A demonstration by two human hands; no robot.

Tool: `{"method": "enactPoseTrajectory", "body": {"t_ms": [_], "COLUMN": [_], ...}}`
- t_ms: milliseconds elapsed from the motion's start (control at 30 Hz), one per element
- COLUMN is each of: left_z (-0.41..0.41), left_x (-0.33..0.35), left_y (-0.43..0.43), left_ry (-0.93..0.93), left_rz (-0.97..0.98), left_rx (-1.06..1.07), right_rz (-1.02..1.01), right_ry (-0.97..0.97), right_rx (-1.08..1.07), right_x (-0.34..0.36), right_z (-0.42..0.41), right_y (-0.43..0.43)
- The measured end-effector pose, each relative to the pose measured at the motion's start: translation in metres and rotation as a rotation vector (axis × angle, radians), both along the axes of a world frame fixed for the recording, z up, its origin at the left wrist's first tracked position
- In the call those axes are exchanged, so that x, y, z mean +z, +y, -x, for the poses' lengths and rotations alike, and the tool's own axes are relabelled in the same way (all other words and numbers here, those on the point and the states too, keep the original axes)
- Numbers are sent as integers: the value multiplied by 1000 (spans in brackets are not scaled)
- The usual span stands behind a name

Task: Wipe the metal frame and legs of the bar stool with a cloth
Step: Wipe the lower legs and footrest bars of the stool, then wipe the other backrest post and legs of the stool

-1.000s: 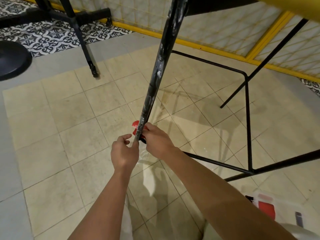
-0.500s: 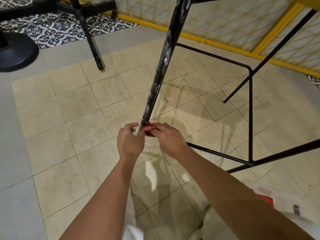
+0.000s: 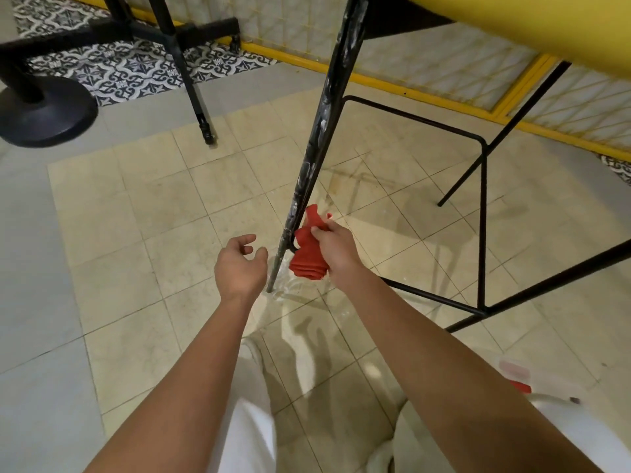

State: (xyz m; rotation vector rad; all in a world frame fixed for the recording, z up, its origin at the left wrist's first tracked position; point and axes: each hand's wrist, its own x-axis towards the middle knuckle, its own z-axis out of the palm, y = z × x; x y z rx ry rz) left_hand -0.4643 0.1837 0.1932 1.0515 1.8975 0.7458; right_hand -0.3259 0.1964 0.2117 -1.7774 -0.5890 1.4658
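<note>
The stool leg [image 3: 309, 158] is cut off at the top edge. The left hand [image 3: 240, 264], fingers loose and holding nothing, hovers just left of the leg's foot. The red cloth [image 3: 307, 252] touches the leg's right side, bunched in the gripping right hand [image 3: 336, 250]. Half a second earlier the left hand pinched the leg

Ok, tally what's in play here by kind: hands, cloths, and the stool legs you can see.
Hands: 2, left hand and right hand
Red cloth: 1
Stool legs in view: 3
Total: 6
</note>
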Motion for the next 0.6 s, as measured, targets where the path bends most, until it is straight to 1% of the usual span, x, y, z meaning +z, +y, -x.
{"method": "enactPoseTrajectory", "body": {"t_ms": [100,200,300,400,467,600], "left_z": [-3,-12,-22,-33,-42,-62], "left_x": [17,45,79,119,146,203], "left_y": [-4,-12,-25,-42,-54,-70], "left_ry": [-9,-53,-120,-185,-234,-339], "left_rz": [-41,-103,-175,-269,-314,-325], "left_rx": [-13,-36,-75,-96,-147,-344], "right_rz": [-114,-138,-198,-263,-311,-491], "right_ry": [-30,-42,-110,-171,-184,-150], "right_rx": [68,47,69,22,-6,-23], "right_x": [25,51,76,109,128,172], "right_z": [7,3,-1,-4,-4,-1], "right_y": [0,-7,-27,-50,-66,-95]}}
